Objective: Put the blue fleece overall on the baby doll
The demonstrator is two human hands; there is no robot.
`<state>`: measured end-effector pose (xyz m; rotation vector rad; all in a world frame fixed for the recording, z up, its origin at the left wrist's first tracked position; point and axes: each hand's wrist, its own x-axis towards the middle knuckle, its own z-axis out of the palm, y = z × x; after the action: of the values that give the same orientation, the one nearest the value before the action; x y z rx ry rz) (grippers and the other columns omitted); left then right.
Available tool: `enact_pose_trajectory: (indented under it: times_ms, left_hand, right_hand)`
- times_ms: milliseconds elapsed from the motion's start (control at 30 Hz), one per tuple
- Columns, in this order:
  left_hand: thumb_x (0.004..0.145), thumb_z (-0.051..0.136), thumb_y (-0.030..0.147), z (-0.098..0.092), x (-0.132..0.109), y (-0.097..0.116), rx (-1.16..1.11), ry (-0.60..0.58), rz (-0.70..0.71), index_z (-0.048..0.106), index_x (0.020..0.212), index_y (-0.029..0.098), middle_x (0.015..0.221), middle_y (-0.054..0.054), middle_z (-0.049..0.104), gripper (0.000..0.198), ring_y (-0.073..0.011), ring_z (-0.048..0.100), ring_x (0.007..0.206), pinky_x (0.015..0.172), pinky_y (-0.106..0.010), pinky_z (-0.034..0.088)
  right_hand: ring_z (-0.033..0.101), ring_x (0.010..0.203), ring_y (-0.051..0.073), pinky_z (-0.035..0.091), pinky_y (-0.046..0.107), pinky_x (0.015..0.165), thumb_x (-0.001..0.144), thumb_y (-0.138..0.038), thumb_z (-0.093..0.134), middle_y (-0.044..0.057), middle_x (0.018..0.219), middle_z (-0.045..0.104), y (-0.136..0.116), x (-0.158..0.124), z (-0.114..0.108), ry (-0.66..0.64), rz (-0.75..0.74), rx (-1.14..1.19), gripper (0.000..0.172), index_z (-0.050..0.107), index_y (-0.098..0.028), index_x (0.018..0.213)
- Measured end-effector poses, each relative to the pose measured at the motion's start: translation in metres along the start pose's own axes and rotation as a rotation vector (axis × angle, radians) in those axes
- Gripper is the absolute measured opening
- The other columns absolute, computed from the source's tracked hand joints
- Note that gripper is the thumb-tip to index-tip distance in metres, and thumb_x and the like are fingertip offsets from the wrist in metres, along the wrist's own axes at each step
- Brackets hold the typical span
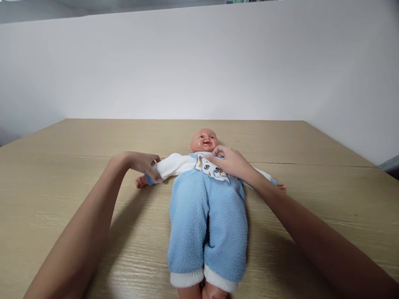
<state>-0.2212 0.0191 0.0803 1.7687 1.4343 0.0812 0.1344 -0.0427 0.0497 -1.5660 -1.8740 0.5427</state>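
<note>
A baby doll (204, 141) lies on its back, head away from me and arms spread. It wears a fleecy light-blue outfit (190, 211) with white cuffs, white sleeves and an animal face on the chest. Around the sleeve (170, 165) on the left side, near the doll's wrist, my left hand (143, 163) is closed, thumb and fingers on either side of the cloth. My right hand (231, 160) rests at the upper chest just below the doll's chin, fingers curled together at the collar. Whatever lies between those fingertips is too small to make out.
The wooden table (73, 206) extends around the doll, with a seam running across it. A white partition (190, 67) rises behind the table and continues along the right. Something dark grey (398, 166) shows beyond the right edge.
</note>
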Motion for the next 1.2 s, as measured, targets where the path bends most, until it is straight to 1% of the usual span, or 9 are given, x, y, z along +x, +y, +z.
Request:
enact_pose_trajectory:
  times_ms: [133,233,367,467,600,800,933,1100,1200]
  left_hand:
    - [0.041,0.102,0.045,-0.006,-0.006,0.013,0.249,-0.040,-0.055,0.075,0.121,0.026,0.125,-0.012,0.082,0.087,-0.0429,0.075,0.117,0.099,-0.044,0.057]
    - [0.049,0.099,0.061,-0.013,-0.017,0.022,0.285,0.011,-0.043,0.069,0.139,0.026,0.148,-0.015,0.072,0.101,-0.0437,0.066,0.135,0.108,-0.044,0.053]
    - [0.077,0.074,0.086,-0.009,-0.042,0.046,0.355,0.134,0.064,0.061,0.149,0.025,0.160,-0.016,0.062,0.095,-0.0408,0.061,0.142,0.113,-0.045,0.049]
    - [0.096,0.057,0.080,0.020,-0.054,0.080,0.350,0.194,0.339,0.061,0.146,0.027,0.155,-0.012,0.064,0.073,-0.0352,0.063,0.137,0.111,-0.043,0.050]
    - [0.106,0.062,0.055,0.082,-0.039,0.131,0.361,0.188,0.792,0.062,0.144,0.023,0.151,-0.012,0.065,0.050,-0.0314,0.060,0.138,0.118,-0.043,0.046]
    - [0.108,0.064,0.044,0.142,0.020,0.163,0.611,0.243,0.804,0.066,0.133,0.014,0.136,-0.018,0.072,0.039,-0.0371,0.062,0.132,0.111,-0.050,0.048]
    - [0.108,0.064,0.042,0.149,0.039,0.156,0.580,0.383,0.806,0.069,0.121,0.016,0.118,-0.016,0.076,0.030,-0.0326,0.069,0.112,0.096,-0.043,0.051]
    - [0.116,0.048,0.047,0.155,0.033,0.148,0.448,0.448,1.059,0.068,0.117,0.019,0.110,-0.011,0.077,0.034,-0.0254,0.071,0.102,0.090,-0.036,0.050]
    - [0.118,0.042,0.047,0.156,0.026,0.147,0.443,0.500,1.158,0.068,0.118,0.019,0.103,-0.009,0.076,0.038,-0.0226,0.071,0.096,0.086,-0.034,0.048]
  right_hand:
    - [0.068,0.089,0.029,0.047,0.040,0.080,0.097,-0.048,0.073,0.007,0.097,0.075,0.008,-0.009,-0.004,0.119,-0.074,-0.083,0.025,0.066,-0.025,0.104]
    - [0.070,0.108,0.036,0.051,0.049,0.099,0.098,-0.045,0.072,0.015,0.119,0.075,0.024,-0.032,-0.019,0.257,-0.219,-0.196,0.038,0.062,-0.022,0.127]
    - [0.068,0.125,0.041,0.050,0.056,0.110,0.100,-0.059,0.069,0.019,0.137,0.071,0.067,-0.083,-0.053,0.235,-0.256,-0.338,0.057,0.058,-0.022,0.142]
    - [0.067,0.128,0.044,0.050,0.060,0.110,0.098,-0.062,0.068,0.019,0.141,0.071,0.105,-0.118,-0.075,0.114,-0.230,-0.390,0.064,0.057,-0.024,0.148]
    - [0.070,0.119,0.042,0.054,0.059,0.105,0.097,-0.058,0.068,0.018,0.132,0.075,0.129,-0.141,-0.085,0.049,-0.131,-0.332,0.053,0.064,-0.025,0.138]
    - [0.074,0.105,0.038,0.058,0.054,0.095,0.092,-0.052,0.073,0.015,0.115,0.078,0.119,-0.138,-0.082,0.130,-0.049,-0.172,0.036,0.069,-0.025,0.115]
    - [0.077,0.108,0.035,0.061,0.051,0.096,0.088,-0.052,0.082,0.013,0.121,0.079,0.111,-0.132,-0.081,0.227,0.069,0.111,0.044,0.067,-0.026,0.121]
    - [0.076,0.113,0.033,0.063,0.050,0.104,0.069,-0.059,0.101,0.012,0.122,0.076,0.090,-0.106,-0.074,0.337,0.098,0.555,0.075,0.060,-0.027,0.123]
    - [0.073,0.117,0.030,0.060,0.047,0.110,0.066,-0.058,0.103,0.011,0.127,0.074,0.071,-0.084,-0.066,0.358,0.087,0.683,0.078,0.062,-0.026,0.123]
